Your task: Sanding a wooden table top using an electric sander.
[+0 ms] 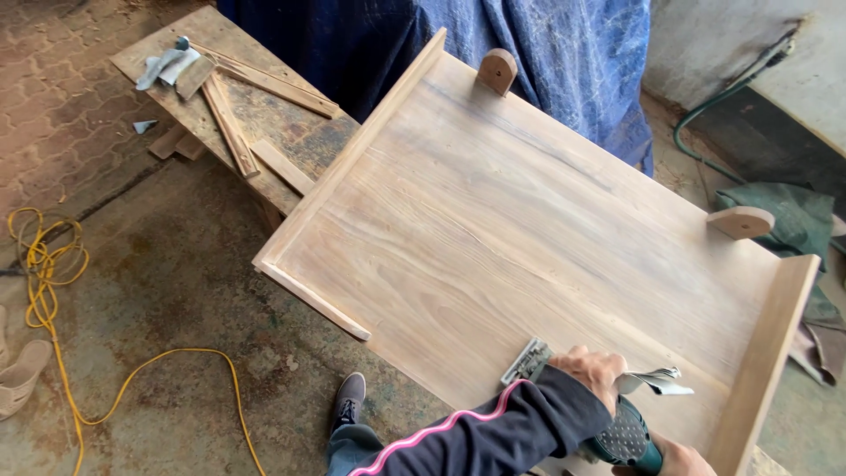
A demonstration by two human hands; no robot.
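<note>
Head view, looking down on a big wooden panel (529,229) w/ raised side rails, lying flat across a rough workbench (256,106) that sticks out at approx 10 o'clock. Panel sits flat prob. so its broad face is open to work from above.

Left hand (595,370), dark sleeve w/ pink stripe, is at approx 5 o'clock of the frame, pressing down on top of a green power sander (621,436). Fingers curled narrow over the tool head, gripping it along w/ a folded sheet of sandpaper (656,381) that pokes out at 3 o'clock of the hand. Metal pad edge of the sander shows at the hand's 9 o'clock, flat on the wood, so the downward grip looks meant to keep the pad level.

Right hand (683,460) is at the btm edge, mostly cut off; seems to be on the sander's rear body, but can't tell how its fingers sit.

Two rounded wooden blocks (498,70) stand on the panel's far edge at 12 and 3 o'clock. Loose wood strips (229,123) lie on the bench. A yellow cord (53,291) trails over the concrete floor at 8 o'clock; blue tarp (564,62) at 12 o'clock; person's shoe (350,397) at 6 o'clock.
</note>
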